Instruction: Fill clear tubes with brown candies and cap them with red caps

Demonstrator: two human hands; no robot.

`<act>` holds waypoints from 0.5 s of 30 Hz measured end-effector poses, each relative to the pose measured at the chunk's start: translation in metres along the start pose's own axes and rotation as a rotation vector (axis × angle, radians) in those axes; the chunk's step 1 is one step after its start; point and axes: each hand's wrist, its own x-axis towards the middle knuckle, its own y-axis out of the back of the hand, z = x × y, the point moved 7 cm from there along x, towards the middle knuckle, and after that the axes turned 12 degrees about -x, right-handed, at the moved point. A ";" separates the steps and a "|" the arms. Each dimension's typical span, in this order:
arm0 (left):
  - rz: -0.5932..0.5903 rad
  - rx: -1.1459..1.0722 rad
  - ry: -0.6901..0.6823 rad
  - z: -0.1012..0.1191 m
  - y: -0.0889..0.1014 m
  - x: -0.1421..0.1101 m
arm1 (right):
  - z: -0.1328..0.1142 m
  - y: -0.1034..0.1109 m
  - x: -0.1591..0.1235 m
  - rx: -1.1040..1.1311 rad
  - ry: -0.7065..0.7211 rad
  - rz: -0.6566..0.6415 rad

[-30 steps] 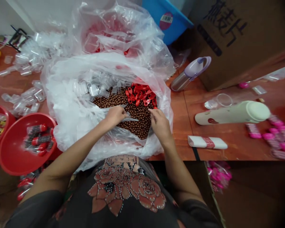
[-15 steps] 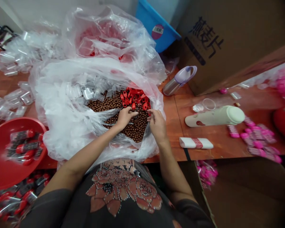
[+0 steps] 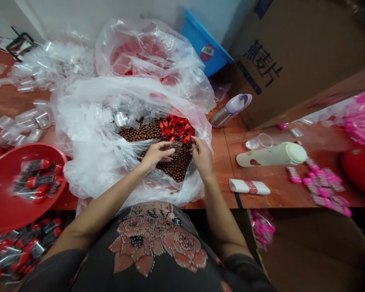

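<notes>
My left hand (image 3: pixel 155 155) is closed on a small clear plastic container (image 3: pixel 176 148), held just above the brown balls (image 3: pixel 177 167). To its right, my right hand (image 3: pixel 202 159) has its thumb and fingers drawn together beside the red caps (image 3: pixel 179 128); whatever is between those fingertips is hidden. Balls, caps and a heap of clear containers (image 3: pixel 121 118) lie together on a spread white plastic bag (image 3: pixel 82 134), the containers at the back left and the caps at the back right.
At the left, a red basin (image 3: pixel 6 202) holds several filled, red-capped containers. Behind the bag are a second plastic bag (image 3: pixel 158 52) and a blue tub (image 3: pixel 197 38). A purple-lidded bottle (image 3: pixel 229 111), pale flask (image 3: pixel 267 155), tissue pack (image 3: pixel 249 186) and large carton (image 3: pixel 298 52) stand or lie to the right.
The clear container now shows plainly in my left hand, which has moved slightly left and down. My right hand stays near the caps. The whole view has shifted a little.
</notes>
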 end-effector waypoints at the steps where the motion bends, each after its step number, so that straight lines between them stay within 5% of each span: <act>1: -0.006 -0.013 -0.013 0.004 0.001 -0.007 | -0.003 0.000 0.002 -0.025 0.016 0.003; 6: 0.050 -0.090 -0.118 0.022 0.015 -0.031 | -0.019 -0.006 0.014 -0.249 0.044 -0.003; 10: 0.063 -0.122 -0.210 0.036 0.020 -0.040 | -0.025 -0.022 0.021 -0.464 0.002 -0.132; 15: 0.025 -0.103 -0.224 0.043 0.020 -0.045 | -0.023 -0.027 0.018 -0.327 -0.038 -0.147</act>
